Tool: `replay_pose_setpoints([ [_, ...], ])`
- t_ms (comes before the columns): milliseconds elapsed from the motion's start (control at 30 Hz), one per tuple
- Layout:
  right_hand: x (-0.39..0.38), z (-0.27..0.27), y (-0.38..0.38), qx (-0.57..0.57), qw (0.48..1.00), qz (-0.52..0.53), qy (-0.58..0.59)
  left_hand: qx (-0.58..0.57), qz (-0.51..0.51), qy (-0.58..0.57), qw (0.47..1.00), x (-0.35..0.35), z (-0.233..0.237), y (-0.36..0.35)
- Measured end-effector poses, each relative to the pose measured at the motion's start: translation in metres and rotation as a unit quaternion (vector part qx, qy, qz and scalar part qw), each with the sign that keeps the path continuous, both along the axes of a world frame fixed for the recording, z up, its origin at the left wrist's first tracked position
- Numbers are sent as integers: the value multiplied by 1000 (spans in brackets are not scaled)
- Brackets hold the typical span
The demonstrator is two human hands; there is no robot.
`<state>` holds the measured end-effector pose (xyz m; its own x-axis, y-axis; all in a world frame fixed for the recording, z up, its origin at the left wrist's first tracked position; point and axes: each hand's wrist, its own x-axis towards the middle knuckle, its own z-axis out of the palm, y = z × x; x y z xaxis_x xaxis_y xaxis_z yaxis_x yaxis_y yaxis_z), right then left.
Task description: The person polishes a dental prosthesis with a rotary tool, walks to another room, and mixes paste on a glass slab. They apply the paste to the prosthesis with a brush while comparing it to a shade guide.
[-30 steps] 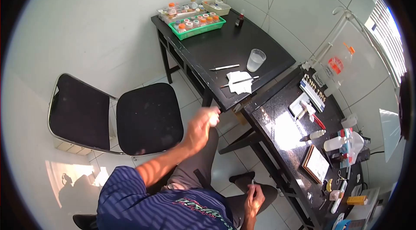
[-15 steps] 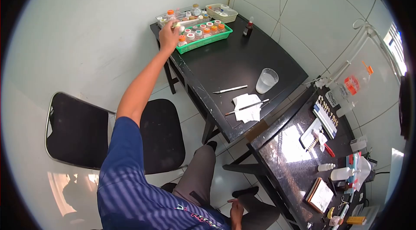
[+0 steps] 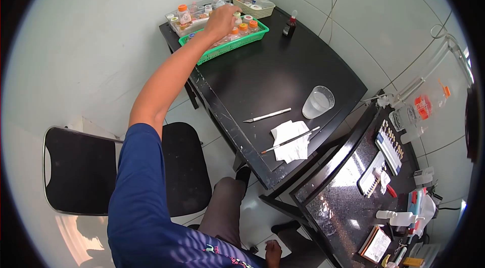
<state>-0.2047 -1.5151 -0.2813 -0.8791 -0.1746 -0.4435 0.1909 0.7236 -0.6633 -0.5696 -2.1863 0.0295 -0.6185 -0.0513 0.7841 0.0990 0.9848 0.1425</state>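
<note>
My left hand (image 3: 221,21) reaches over the green basket (image 3: 225,53) on the far part of the black table. Its fingers are closed on a small jar with a pale green lid (image 3: 237,16), partly hidden by the hand. Orange-lidded jars (image 3: 253,26) and others with white lids stand in the basket, some behind my forearm. Just behind, a clear tray (image 3: 172,26) holds more small bottles, among them an orange-capped jar (image 3: 184,15). Low in the view, my right hand (image 3: 273,253) rests near my lap with curled fingers, and nothing shows in it.
A cream basket (image 3: 270,11) and a dark dropper bottle (image 3: 289,26) stand at the back. Nearer are a plastic cup of liquid (image 3: 318,102), a craft knife (image 3: 268,115) and a paintbrush (image 3: 293,139) on folded tissue (image 3: 289,153). A second table (image 3: 323,182) carries shade guides and bottles.
My left hand has moved right, from the basket's left end to above its right half, with the pale-green-lidded jar. The view has shifted slightly. My right hand stays by my lap.
</note>
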Motion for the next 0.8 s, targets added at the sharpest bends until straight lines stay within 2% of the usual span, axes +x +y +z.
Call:
replay_pose_setpoints([
  [67, 9, -13, 2, -2, 996, -35, 77, 72, 95, -77, 990, -1, 15, -4],
  [100, 11, -24, 10, -4, 996, -34, 81, 83, 112, -87, 986, -4, 16, -13],
  [167, 13, -59, 27, 148, 984, 86, -54, 71, 136, -73, 985, -5, 19, -24],
  [200, 27, -91, 43, 145, 984, 90, -49, 62, 159, -65, 983, -3, 24, -31],
  [233, 46, -127, 62, 229, 951, 195, 67, 59, 164, -60, 983, 0, 30, -38],
  [267, 51, -148, 69, 306, 887, 293, 181, 66, 178, -41, 981, 4, 38, -46],
  [300, 43, -123, 71, 121, 962, 215, 120, 75, 191, -24, 979, 8, 45, -55],
  [333, 37, -107, 65, 119, 961, 219, 121, 83, 203, -7, 976, 12, 50, -64],
  [400, 32, -92, 54, 30, 991, 113, 58, 99, 199, -1, 975, 17, 54, -88],
  [433, 32, -96, 54, 28, 991, 117, 57, 69, 192, -40, 978, 19, 54, -95],
  [500, 32, -105, 52, 204, 915, 310, 161, 37, 202, -113, 972, 21, 52, -104],
  [533, 26, -105, 49, 202, 915, 310, 162, 35, 204, -112, 972, 20, 48, -106],
  [600, 12, -101, 49, 138, 918, 371, 3, 0, 239, -134, 962, 14, 38, -109],
  [633, 18, -112, 53, 139, 918, 370, 3, -14, 244, -144, 959, 11, 32, -113],
  [700, 47, -173, 83, 32, 980, 186, -69, -27, 273, -167, 947, 0, 19, -125],
  [733, 42, -182, 80, 33, 981, 179, -71, -42, 301, -190, 934, -6, 14, -130],
  [800, 45, -184, 86, 140, 948, 282, 44, -153, 275, -213, 925, -12, 3, -147],
])
